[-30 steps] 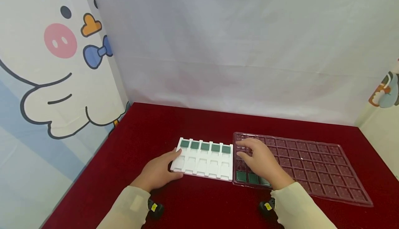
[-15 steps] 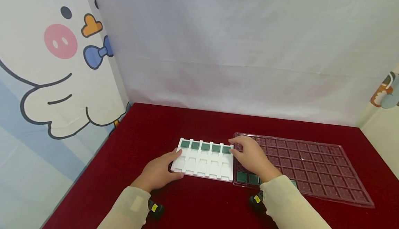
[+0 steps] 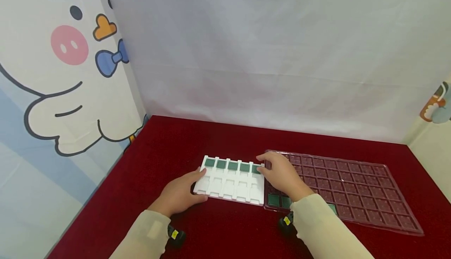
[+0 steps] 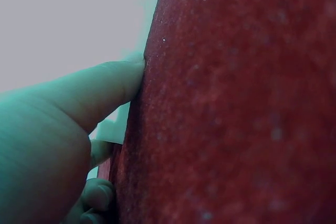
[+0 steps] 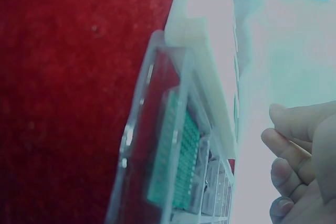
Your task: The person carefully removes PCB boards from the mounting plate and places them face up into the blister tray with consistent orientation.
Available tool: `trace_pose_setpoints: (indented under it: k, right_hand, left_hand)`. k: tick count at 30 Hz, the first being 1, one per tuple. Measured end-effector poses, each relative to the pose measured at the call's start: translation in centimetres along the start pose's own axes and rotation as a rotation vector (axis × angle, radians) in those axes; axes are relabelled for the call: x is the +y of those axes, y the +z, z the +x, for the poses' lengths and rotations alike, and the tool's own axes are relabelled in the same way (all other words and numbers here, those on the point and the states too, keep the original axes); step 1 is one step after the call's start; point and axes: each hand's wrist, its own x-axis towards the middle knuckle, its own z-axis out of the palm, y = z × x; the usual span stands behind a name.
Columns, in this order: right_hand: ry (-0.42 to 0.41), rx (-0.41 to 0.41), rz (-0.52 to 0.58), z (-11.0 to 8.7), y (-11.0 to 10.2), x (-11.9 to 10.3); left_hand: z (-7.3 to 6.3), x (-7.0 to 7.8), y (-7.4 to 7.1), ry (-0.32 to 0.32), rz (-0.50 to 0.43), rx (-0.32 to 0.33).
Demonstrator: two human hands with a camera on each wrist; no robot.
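A white tray (image 3: 222,187) of shallow pockets lies mid-table, with green square chips (image 3: 221,164) along its far row and its nearer row bare. My left hand (image 3: 180,193) holds the tray's left end, thumb at the near edge and fingers along the side; the left wrist view shows the thumb (image 4: 118,77) against that edge. Over the tray's far right corner is my right hand (image 3: 280,172), index finger and thumb spread by the last chip. In the right wrist view its loosely bent fingers (image 5: 286,142) show nothing between them. Contact there cannot be judged.
A clear plastic tray (image 3: 356,190) with many square pockets adjoins the white tray on the right. Green chips (image 3: 273,200) sit in its near row, partly hidden by the right forearm. Red cloth (image 3: 197,133) covers the table; a pale curtain (image 3: 267,55) hangs behind.
My right hand has moved left from above the clear tray to the white tray's far right corner, then shifted slightly. My left hand has stayed in place.
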Motion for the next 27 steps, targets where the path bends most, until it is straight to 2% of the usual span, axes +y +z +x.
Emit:
trace_pose_setpoints:
  k: [6,27]
  right_hand:
    - [0.023,-0.006,-0.002,0.2,0.5,0.1]
    - [0.017,-0.029,-0.029,0.5,2.1,0.2]
  left_hand:
    - [0.0,0.0,0.0,0.000,-0.009,0.003]
    - [0.1,-0.2,0.1,-0.008,0.003,-0.003]
